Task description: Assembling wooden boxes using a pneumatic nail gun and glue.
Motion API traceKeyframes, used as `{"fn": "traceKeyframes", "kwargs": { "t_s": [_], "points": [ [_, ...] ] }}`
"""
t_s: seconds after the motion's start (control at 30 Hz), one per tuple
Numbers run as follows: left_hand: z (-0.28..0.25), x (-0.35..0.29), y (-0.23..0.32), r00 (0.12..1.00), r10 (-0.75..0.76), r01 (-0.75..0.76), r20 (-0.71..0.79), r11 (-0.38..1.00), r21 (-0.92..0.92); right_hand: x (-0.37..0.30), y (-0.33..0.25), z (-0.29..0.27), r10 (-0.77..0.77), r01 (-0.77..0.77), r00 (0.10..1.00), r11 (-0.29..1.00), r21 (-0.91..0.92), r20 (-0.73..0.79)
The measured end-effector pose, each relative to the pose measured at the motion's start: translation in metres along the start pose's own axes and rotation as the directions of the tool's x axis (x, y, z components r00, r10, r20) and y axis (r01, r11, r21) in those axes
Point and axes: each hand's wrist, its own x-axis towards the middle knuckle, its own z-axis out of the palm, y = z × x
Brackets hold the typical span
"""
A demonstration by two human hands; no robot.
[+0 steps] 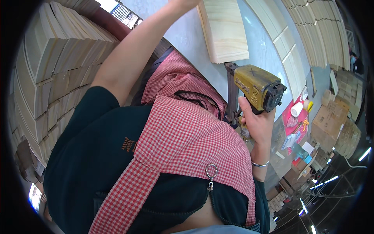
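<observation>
Board stacks (43,93) flank pale table (187,33), strip lights (365,154) off right. Right hand (259,123) grips nail gun (253,84) near wooden piece (228,35); left hand (186,3) cropped, can't tell.

The right grip (258,123) holds a yellow nail gun (253,84) beside pale wood (228,37).

A table with a pale blue-grey top (189,37) carries the work. Directly on it lies a box-like wooden piece (228,33), whose far end is cut off by the upper edge of the view. To the right of this piece, and apart from it, flat pale boards (282,43) lie end to end in a row. Further right, a darker grey surface (321,84) bears a pink sheet (287,114); whether it belongs to the same table, I cannot tell.
</observation>
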Motion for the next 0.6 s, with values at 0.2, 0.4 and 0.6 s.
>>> {"fn": "traceKeyframes", "kwargs": {
  "t_s": [0.2,0.4,0.6],
  "points": [
    [0.006,-0.117,0.036,0.804,0.576,-0.592,-0.146,0.798,-0.112,-0.009,0.010,-0.004,-0.059,0.062,0.997,0.996,0.068,-0.043],
    [0.029,-0.163,0.033,0.886,0.454,-0.464,-0.093,0.868,-0.177,-0.013,0.015,-0.008,-0.040,0.043,0.998,0.997,0.071,-0.043],
    [0.039,-0.162,0.032,0.884,0.449,-0.464,-0.132,0.879,-0.111,-0.019,0.005,-0.013,0.136,-0.134,0.989,0.991,0.026,-0.056]
  ]
}}
